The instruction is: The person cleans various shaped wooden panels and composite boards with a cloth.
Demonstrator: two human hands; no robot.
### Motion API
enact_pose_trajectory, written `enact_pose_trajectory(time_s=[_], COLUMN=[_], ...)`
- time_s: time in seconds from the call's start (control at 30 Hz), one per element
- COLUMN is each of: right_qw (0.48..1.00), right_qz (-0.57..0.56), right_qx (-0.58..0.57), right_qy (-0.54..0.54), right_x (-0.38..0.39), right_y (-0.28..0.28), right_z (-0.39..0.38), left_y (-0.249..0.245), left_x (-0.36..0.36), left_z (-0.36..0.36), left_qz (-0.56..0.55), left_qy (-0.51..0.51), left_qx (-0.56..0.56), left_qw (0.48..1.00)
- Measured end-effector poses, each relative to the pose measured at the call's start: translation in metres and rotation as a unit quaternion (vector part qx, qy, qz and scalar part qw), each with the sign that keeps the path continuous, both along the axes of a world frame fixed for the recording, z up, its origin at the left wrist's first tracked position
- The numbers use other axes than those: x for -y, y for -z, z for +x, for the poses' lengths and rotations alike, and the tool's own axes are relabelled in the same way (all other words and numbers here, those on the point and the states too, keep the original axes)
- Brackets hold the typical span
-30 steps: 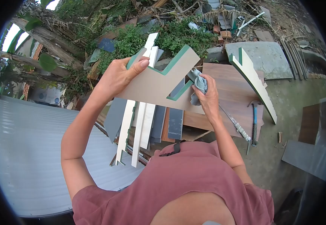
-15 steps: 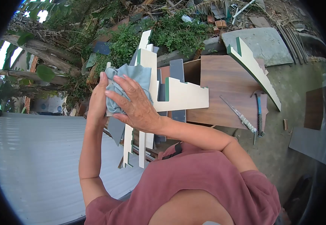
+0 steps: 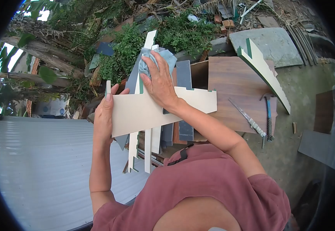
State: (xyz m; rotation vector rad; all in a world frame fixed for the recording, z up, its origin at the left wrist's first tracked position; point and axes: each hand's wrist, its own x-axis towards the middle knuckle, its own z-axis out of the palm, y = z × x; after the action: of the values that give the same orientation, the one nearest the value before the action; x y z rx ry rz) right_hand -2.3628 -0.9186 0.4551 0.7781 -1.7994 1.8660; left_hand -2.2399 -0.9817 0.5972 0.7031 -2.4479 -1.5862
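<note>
A cream-coloured flat panel [image 3: 132,111] with notched, green edges lies in front of me, one arm of it pointing away and another to the right. My left hand [image 3: 104,117] grips its left end, thumb on top and fingers behind. On the arm that points away, my right hand [image 3: 160,82] presses a crumpled light blue cloth [image 3: 170,58], which hides part of the surface. Beneath the panel are narrow cream strips [image 3: 148,150] and dark grey boards [image 3: 184,77].
To the right lies a brown wood-grain board [image 3: 229,77] bearing a long blade with a wrapped handle [image 3: 248,119] and a hammer [image 3: 268,115]. Another cream panel with green edges [image 3: 265,75] rests across its far right side. Corrugated white sheeting [image 3: 40,161] covers the left; plants [image 3: 186,34] grow behind.
My right hand and the cloth have moved right and away from me, off the panel's left end onto its far arm. That left end, held by my left hand, now shows uncovered.
</note>
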Motion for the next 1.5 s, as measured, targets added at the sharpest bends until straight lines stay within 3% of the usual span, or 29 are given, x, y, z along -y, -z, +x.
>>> enact_pose_trajectory(time_s=[0.07,0.23,0.5,0.57,0.77,0.83,1.03,1.13,1.2,1.37,1.43,1.5], right_qw=[1.0,0.986,0.983,0.979,0.984,0.986,0.939,0.915,0.901,0.844,0.788,0.791], right_qz=[0.006,0.006,0.116,0.125,0.1,0.099,0.147,0.158,0.182,0.234,0.247,0.215], right_qx=[0.005,-0.041,-0.028,0.132,0.054,0.034,0.309,0.37,0.391,0.477,0.554,0.567], right_qy=[-0.009,-0.161,-0.143,-0.091,-0.134,-0.128,0.045,0.031,0.039,0.074,0.105,0.082], right_x=[-0.01,-0.042,-0.081,-0.082,-0.077,-0.079,-0.095,-0.105,-0.108,-0.107,-0.098,-0.1], right_y=[0.004,0.024,0.15,0.161,0.13,0.154,0.309,0.356,0.377,0.369,0.38,0.374], right_z=[0.024,0.091,0.077,0.062,0.047,0.041,0.014,-0.007,-0.016,-0.002,0.014,0.028], left_y=[0.002,0.003,0.006,0.008,0.005,0.006,0.008,0.008,0.008,0.007,0.006,0.004], left_x=[0.001,0.004,0.004,0.007,-0.003,0.0,0.001,-0.002,-0.003,-0.004,-0.008,-0.014], left_z=[-0.003,-0.008,-0.009,-0.009,-0.012,-0.011,0.001,0.004,0.01,0.022,0.023,0.021], left_qz=[0.01,0.011,0.009,0.016,0.011,0.007,-0.008,-0.011,-0.012,0.016,0.039,0.077], left_qy=[-0.004,-0.023,-0.019,-0.033,-0.03,-0.023,-0.03,-0.031,-0.026,-0.025,-0.027,-0.022], left_qx=[0.001,-0.004,-0.014,-0.017,-0.013,-0.012,-0.003,-0.01,-0.016,-0.035,-0.037,-0.058], left_qw=[1.0,1.0,1.0,0.999,0.999,1.0,1.0,0.999,0.999,0.999,0.998,0.995])
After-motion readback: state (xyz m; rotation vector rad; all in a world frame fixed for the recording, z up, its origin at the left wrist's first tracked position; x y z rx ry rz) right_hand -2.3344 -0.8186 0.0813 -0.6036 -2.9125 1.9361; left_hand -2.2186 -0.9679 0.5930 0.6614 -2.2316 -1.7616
